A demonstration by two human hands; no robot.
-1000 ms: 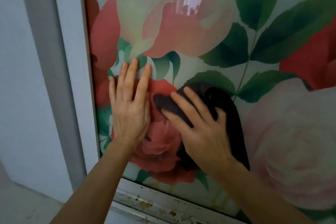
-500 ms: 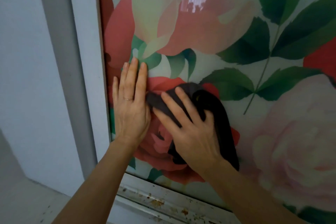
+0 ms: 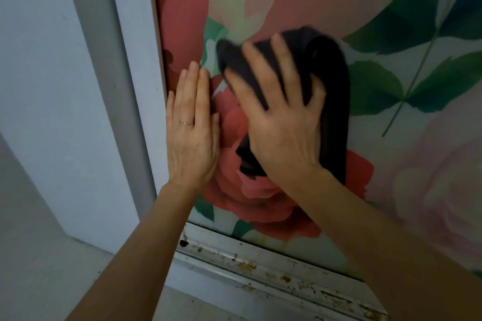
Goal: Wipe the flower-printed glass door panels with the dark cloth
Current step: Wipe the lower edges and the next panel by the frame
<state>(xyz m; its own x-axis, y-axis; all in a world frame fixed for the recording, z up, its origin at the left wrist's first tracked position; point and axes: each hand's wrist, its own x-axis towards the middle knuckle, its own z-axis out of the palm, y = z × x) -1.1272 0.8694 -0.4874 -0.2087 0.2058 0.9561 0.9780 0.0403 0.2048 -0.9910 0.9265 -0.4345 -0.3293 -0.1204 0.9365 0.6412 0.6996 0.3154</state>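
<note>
Pale grey wall point(image 3: 39, 60) and a light floor point(image 3: 26, 242) fill the left of the head view, with the white upright door frame point(image 3: 130, 86) next to them and the flower-printed glass panel point(image 3: 430, 190) taking up the rest. Both bare forearms reach up from the lower edge. The left hand point(image 3: 191, 135) lies flat on the glass just inside the frame, fingers straight and close together, pointing up, with a thin ring point(image 3: 186, 122) on one of them; it holds nothing. Just beside it, the right hand point(image 3: 281, 125) presses the dark cloth point(image 3: 333, 101) against the panel over a red printed rose, its fingers spread and fairly straight on top of the fabric. That hand is blurred, and the thumb seems to be hidden, so I cannot tell whether it hooks under the cloth. Folded fabric sticks out above the fingertips and hangs down the hand's right side. Glass stretches freely up and to the right of the cloth; to the left the frame is near, and below runs the stained, rust-flecked bottom rail point(image 3: 260, 268).
</note>
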